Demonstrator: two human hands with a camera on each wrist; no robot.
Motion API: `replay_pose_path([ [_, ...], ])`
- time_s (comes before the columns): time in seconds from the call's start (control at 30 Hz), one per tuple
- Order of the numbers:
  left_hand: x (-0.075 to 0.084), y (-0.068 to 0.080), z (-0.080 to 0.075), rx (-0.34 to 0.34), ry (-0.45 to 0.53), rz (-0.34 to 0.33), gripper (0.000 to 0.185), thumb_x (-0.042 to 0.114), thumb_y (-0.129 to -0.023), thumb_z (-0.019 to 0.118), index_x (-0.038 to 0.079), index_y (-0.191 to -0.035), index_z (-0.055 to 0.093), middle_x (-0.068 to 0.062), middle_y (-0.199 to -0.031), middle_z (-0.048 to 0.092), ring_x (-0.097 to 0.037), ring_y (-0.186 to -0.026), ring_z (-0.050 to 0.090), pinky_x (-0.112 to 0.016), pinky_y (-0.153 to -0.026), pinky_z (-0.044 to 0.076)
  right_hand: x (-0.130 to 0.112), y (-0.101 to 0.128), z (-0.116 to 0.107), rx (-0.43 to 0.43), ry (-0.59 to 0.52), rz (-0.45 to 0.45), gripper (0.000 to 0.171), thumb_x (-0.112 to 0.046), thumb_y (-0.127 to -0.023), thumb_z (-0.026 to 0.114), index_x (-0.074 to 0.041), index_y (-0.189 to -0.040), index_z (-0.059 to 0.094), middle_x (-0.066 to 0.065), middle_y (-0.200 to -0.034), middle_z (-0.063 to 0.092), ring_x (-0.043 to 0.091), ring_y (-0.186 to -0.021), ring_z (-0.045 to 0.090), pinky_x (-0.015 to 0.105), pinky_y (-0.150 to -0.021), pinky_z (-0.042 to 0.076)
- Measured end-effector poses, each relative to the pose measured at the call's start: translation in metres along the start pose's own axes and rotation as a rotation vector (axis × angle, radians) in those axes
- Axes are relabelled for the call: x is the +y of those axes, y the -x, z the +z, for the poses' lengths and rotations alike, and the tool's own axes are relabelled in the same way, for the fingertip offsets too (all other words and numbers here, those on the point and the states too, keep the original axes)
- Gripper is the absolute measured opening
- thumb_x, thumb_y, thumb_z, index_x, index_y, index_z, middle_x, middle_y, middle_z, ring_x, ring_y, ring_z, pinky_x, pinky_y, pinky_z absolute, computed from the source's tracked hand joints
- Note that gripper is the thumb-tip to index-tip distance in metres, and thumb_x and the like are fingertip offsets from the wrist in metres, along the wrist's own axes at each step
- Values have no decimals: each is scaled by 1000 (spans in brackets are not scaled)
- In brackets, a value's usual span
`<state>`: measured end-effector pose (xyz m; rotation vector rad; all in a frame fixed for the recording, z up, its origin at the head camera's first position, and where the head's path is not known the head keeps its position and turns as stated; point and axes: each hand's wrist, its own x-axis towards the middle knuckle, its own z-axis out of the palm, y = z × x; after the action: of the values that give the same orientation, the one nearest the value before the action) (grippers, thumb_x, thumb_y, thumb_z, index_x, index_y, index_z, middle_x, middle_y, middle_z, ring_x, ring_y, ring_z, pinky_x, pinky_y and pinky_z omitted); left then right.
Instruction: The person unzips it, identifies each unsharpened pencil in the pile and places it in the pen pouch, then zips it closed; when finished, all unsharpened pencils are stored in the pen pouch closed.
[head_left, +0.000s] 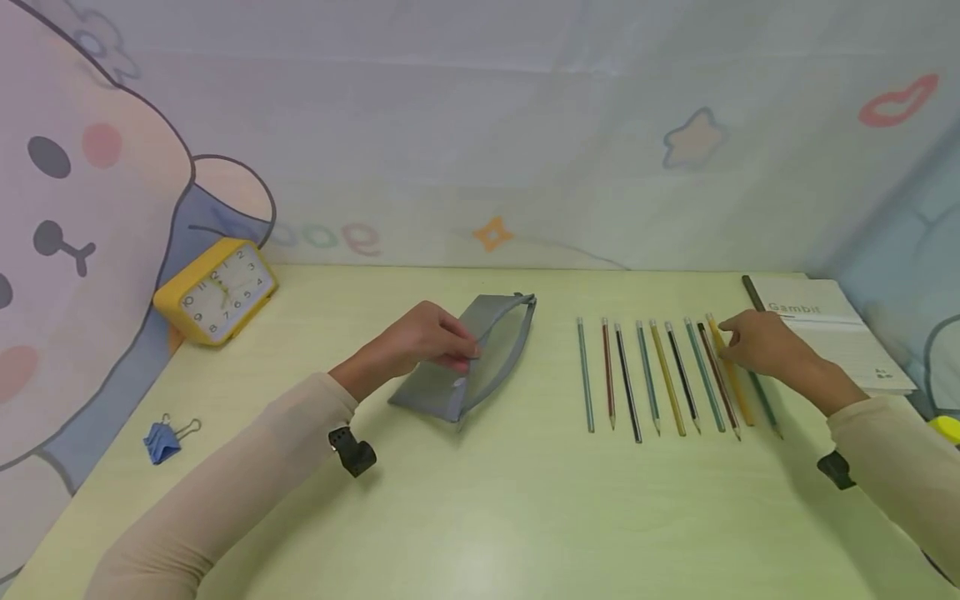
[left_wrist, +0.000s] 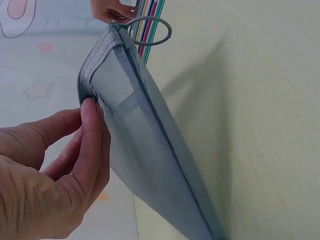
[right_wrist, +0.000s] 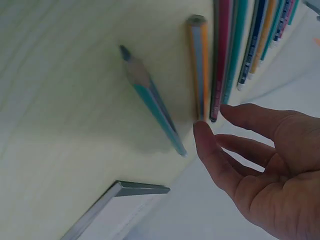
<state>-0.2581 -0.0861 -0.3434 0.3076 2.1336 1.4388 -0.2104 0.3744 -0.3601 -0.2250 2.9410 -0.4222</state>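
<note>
A grey zip pouch [head_left: 429, 387] is propped on the table with its zipped mouth spread apart. My left hand [head_left: 420, 342] pinches the pouch's edge between thumb and fingers; the left wrist view shows this grip close up, with a cord loop [left_wrist: 169, 35] at the pouch's far end. At the right, my right hand [head_left: 772, 346] is at the upper end of a yellow pencil [right_wrist: 198, 70]. Its fingertips touch or nearly touch that end, with thumb and forefinger apart. A dark red pencil [right_wrist: 221, 60] lies beside it, and a green pencil [right_wrist: 159, 112] lies on the other side.
Several more pencils [head_left: 645, 375] lie in a loose row between the pouch and my right hand. A white notebook [head_left: 840, 333] with a dark spine is behind that hand. A yellow clock [head_left: 225, 292] and blue binder clip [head_left: 162, 443] are at the left. A printed cloth hangs behind the table.
</note>
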Motion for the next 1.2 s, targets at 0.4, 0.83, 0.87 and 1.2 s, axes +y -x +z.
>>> replay_pose_path([
  [0.4, -3, -2, -3, 14, 12, -16, 24, 1, -88, 76, -7, -111, 73, -10, -95, 77, -10, -68, 73, -42, -91, 64, 6, -5, 13, -23, -12, 19, 49, -2, -93, 54, 27, -132, 46, 6, -59, 65, 14, -46, 54, 27, -46, 38],
  [0.83, -2, 0, -2, 9, 23, -27, 25, -1, -89, 74, -9, -113, 72, -12, -99, 77, -9, -70, 72, -44, -94, 62, -2, -6, 5, -50, -13, 54, 49, 1, -93, 52, 29, -132, 43, 18, -69, 69, 17, -50, 59, 36, -52, 50],
  [0.87, -1, 0, -2, 9, 26, -25, 25, -1, -89, 74, -9, -113, 72, -12, -99, 77, -9, -70, 73, -43, -94, 62, -1, -6, 2, -52, -14, 56, 51, 0, -93, 53, 29, -133, 42, 20, -72, 70, 19, -53, 61, 43, -61, 56],
  [1.2, -2, 2, -5, 6, 27, -26, 27, -1, -90, 73, -9, -115, 71, -14, -104, 76, -8, -70, 73, -45, -97, 61, -16, -2, -33, 37, -190, 93, 74, -23, -102, 57, 5, -159, 18, 36, -127, 58, 29, -84, 73, 54, -82, 57],
])
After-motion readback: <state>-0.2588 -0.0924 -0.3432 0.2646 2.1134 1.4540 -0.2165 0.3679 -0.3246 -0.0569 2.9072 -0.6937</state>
